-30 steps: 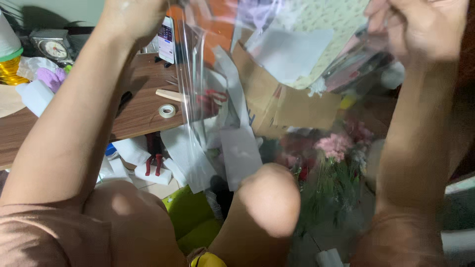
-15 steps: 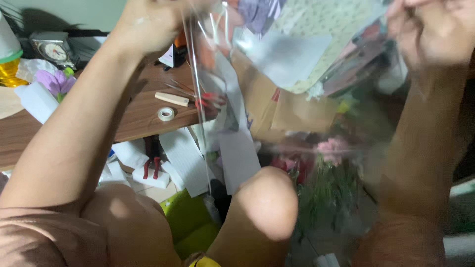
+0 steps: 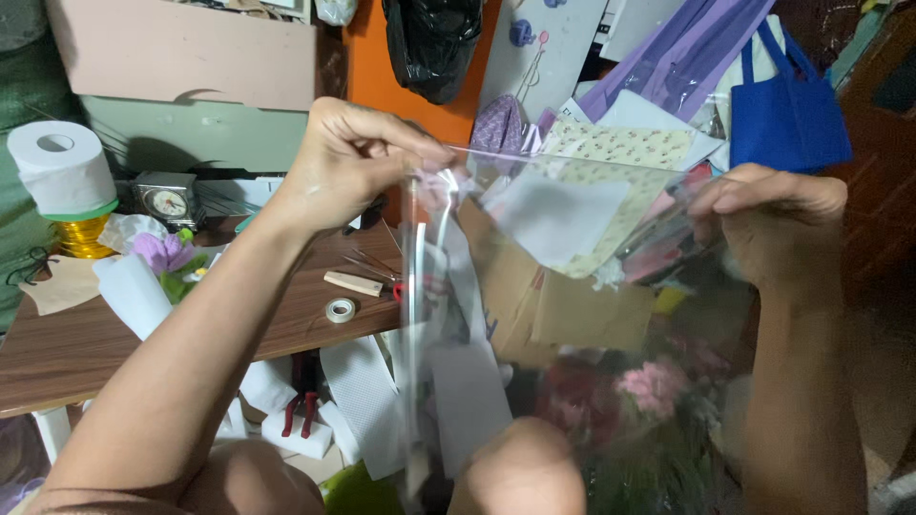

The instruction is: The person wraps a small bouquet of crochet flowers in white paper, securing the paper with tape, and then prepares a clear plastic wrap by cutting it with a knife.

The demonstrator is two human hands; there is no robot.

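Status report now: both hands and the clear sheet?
Left hand pinching clear plastic sheet top corner. Right hand gripping opposite edge. Sheet stretched between, nothing obstructing.

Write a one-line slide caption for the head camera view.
Both hands, left and right, hold a clear plastic sheet stretched above a cluttered wooden table.

Pink and red flowers [image 3: 649,391] blur behind the clear cellophane sheet [image 3: 572,315], their stems cut off at the bottom edge. The small silver desk clock [image 3: 170,202] is too small to read. The black plastic bag [image 3: 434,43] runs off the top.
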